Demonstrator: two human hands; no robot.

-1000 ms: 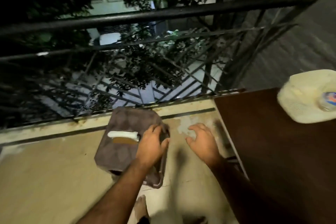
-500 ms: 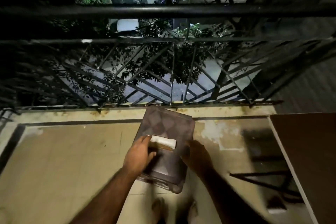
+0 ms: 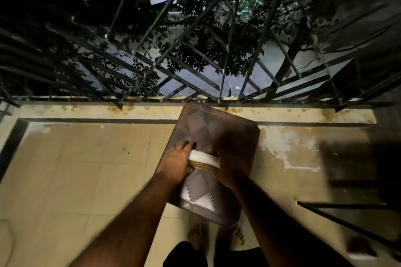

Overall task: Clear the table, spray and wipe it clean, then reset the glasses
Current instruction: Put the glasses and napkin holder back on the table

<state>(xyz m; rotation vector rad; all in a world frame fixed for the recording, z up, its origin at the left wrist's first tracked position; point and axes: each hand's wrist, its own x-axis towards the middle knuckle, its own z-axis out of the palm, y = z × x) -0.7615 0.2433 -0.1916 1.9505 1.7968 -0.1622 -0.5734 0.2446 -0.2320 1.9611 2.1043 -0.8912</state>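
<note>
A brown plastic stool (image 3: 213, 134) with a diamond pattern on its seat stands on the tiled balcony floor (image 3: 86, 158), its far edge close to the raised ledge (image 3: 86, 110) under the black metal railing (image 3: 195, 50). A slot runs across the middle of the seat, with a white strip (image 3: 205, 156) showing in it. The left hand (image 3: 175, 163) holds the stool at the left end of that slot, fingers laid over the seat top and thumb hooked in at the slot's near side. The right hand (image 3: 233, 161) grips the right end of the slot, fingers curled around its edge; it lies in shadow and fine detail is hard to make out. Both forearms reach in from the bottom of the view. Below the stool, two bare feet (image 3: 197, 237) stand on the tiles. To the right, dark thin bars (image 3: 347, 221) of some furniture frame cross the floor, blurred. Beyond the railing are leafy branches (image 3: 195, 28) and a lit ground far below.
</note>
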